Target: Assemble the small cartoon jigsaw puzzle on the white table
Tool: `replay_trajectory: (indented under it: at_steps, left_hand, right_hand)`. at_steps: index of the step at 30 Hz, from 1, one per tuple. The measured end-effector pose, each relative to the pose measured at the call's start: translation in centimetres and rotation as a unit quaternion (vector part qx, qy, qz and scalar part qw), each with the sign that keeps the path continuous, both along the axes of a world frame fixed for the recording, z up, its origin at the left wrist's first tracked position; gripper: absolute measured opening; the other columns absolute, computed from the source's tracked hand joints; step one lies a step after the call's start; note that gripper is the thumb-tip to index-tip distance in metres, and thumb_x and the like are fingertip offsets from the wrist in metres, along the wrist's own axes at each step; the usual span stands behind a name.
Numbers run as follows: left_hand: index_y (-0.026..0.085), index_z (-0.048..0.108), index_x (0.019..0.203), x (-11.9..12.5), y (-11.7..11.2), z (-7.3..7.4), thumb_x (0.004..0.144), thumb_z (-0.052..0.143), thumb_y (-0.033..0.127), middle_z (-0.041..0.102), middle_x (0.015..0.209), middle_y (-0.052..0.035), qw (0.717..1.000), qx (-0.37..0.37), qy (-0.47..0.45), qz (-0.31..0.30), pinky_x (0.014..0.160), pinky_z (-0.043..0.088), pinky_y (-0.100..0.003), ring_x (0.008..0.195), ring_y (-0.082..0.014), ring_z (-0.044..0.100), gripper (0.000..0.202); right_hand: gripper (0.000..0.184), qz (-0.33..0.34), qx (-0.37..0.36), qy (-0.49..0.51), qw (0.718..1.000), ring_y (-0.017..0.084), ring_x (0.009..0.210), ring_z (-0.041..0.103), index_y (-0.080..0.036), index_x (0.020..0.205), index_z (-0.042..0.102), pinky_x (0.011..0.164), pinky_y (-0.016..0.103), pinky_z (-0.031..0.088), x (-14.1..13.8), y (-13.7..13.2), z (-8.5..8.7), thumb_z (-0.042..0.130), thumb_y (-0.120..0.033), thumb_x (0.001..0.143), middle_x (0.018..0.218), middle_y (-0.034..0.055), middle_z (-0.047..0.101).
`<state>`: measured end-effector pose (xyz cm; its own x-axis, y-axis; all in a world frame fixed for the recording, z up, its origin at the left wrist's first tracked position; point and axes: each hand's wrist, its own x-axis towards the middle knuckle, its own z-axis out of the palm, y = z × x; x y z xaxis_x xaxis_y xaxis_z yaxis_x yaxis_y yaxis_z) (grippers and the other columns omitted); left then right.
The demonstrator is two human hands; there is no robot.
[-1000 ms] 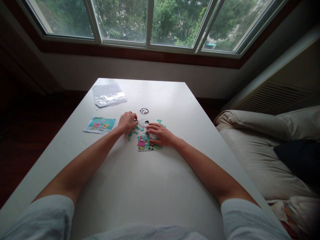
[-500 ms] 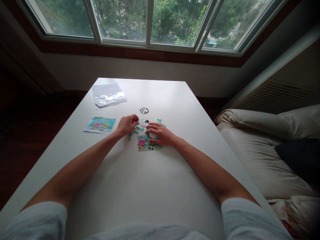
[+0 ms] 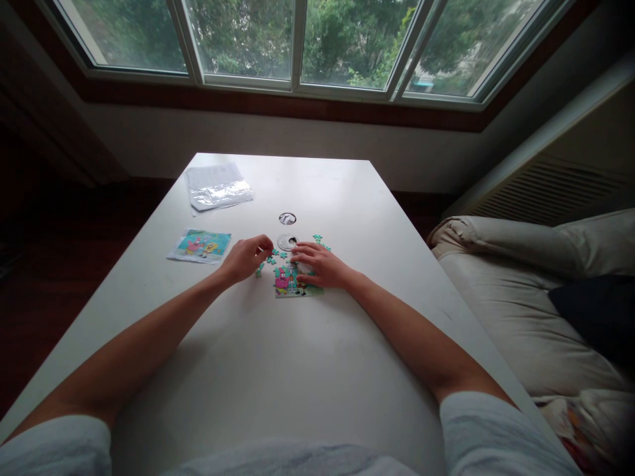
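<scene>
The table [image 3: 278,370] is white, smooth and faintly sheened. At centre, the puzzle [image 3: 288,285] looks like matt printed card. The picture sheet [image 3: 199,245] at centre left is glossy printed paper. At upper left, the bag [image 3: 218,188] is clear, crinkled, shiny plastic. At right, the sofa [image 3: 496,297] is creased, matt, pale cloth.

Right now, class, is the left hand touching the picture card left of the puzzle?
No, the left hand sits by loose pieces near the puzzle, apart from the picture card.
</scene>
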<state>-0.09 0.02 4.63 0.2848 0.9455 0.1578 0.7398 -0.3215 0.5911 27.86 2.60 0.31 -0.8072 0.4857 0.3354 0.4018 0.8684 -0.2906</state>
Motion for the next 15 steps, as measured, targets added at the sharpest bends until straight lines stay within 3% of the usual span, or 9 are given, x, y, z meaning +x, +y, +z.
replay_trajectory:
  at_steps: [5, 11, 15]
  left_hand:
    - [0.022, 0.069, 0.093, 0.2, -1.4, 0.5, 0.093, 0.052, 0.031, 0.074, 0.089, -0.0020, 1.000, 0.011, -0.005, -0.023, 0.066, 0.047, -0.024, 0.072, -0.0152, 0.068, 0.019]
    - [0.022, 0.067, 0.107, 0.4, -2.5, 0.5, 0.094, 0.051, 0.032, 0.074, 0.096, -0.0039, 0.998, -0.031, -0.039, -0.049, 0.065, 0.050, -0.024, 0.068, -0.0137, 0.069, 0.023]
    - [0.023, 0.063, 0.106, 0.4, -2.9, 0.4, 0.091, 0.056, 0.033, 0.074, 0.091, -0.0018, 0.995, -0.061, -0.055, -0.052, 0.068, 0.051, -0.025, 0.070, -0.0144, 0.069, 0.019]
  right_hand:
    - [0.046, 0.005, -0.003, 0.003, 1.000, 0.031, 0.141, 0.044, -0.026, 0.130, 0.063, 0.115, 0.053, 0.039, 0.0, 0.1, -0.1, 0.068, -0.047, 0.089, 0.143, 0.0104, 0.059]
    - [0.046, 0.002, -0.004, 0.001, 1.000, 0.031, 0.142, 0.044, -0.027, 0.130, 0.063, 0.114, 0.053, 0.039, 0.0, 0.1, -0.1, 0.068, -0.046, 0.089, 0.142, 0.0106, 0.059]
    - [0.046, 0.004, -0.004, 0.002, 1.000, 0.031, 0.142, 0.043, -0.027, 0.130, 0.063, 0.114, 0.053, 0.039, 0.0, 0.1, -0.1, 0.068, -0.046, 0.089, 0.142, 0.0103, 0.059]
